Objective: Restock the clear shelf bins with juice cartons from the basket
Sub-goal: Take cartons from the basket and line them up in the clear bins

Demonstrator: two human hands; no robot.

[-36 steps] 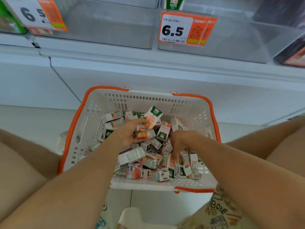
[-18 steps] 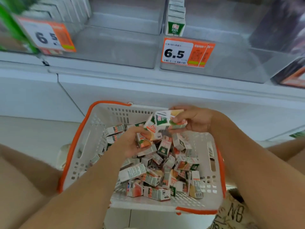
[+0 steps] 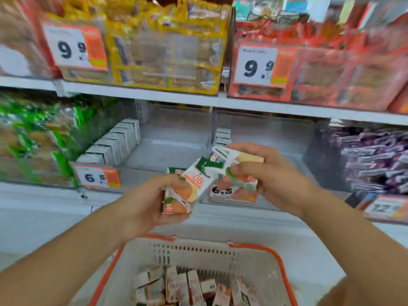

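Observation:
My left hand grips a small stack of white, green and orange juice cartons, raised in front of the lower shelf. My right hand holds more juice cartons just to the right, touching the left stack. Behind them are two clear shelf bins: the left bin has a row of cartons along its left wall, the right bin has a few cartons at its left side. The white basket with an orange rim sits below, holding several cartons.
Price tags read 6.5 on the bins and 9.9 on the upper shelf. Yellow and red snack packs fill the upper shelf. Green packs lie left of the bins, purple packs to the right.
Both hands have lifted out of the basket with cartons and risen to the level of the clear bins. The view has tilted upward, so the upper shelf now shows.

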